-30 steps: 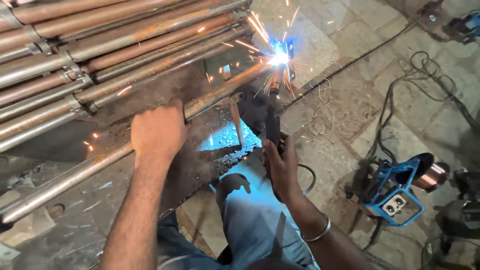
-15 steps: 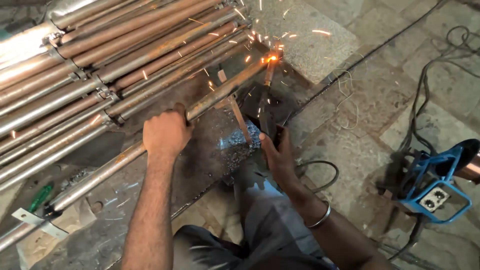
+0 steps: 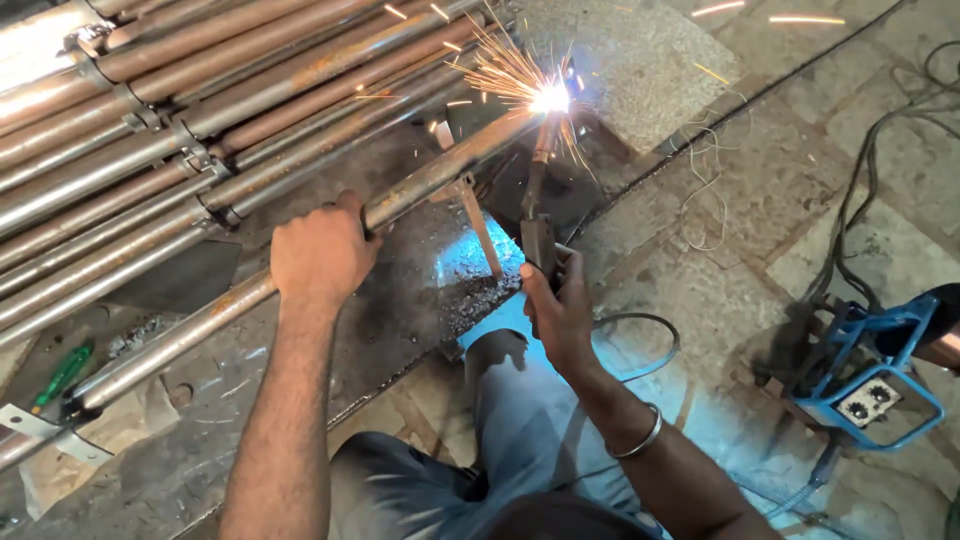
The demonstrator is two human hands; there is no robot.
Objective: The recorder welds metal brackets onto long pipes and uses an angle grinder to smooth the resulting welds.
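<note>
While sparks fly at the far end of the long rusty steel pipe (image 3: 200, 325), the left hand (image 3: 318, 255) is clamped over that pipe from above, fingers curled round it, forearm reaching straight up from the bottom of the view. Pipe lies diagonally across the dark steel plate surface (image 3: 400, 310), just beside the stack of grey and rust-brown steel pipes (image 3: 150, 120). Right hand (image 3: 558, 310) is closed around the dark welding electrode holder (image 3: 538, 240), wrist bent, a silver metal bangle (image 3: 640, 440) on the forearm. Holder points up and away, its thin rod tip meeting the pipe end at the bright white arc (image 3: 550, 98). Small rusty metal leg (image 3: 482, 232) stands under the pipe between the two hands. Blue metal-framed welding machine (image 3: 868, 385) sits on the stone floor at right, well apart. Green-handled screwdriver (image 3: 62, 374) lies at left near the pipe's near end.
</note>
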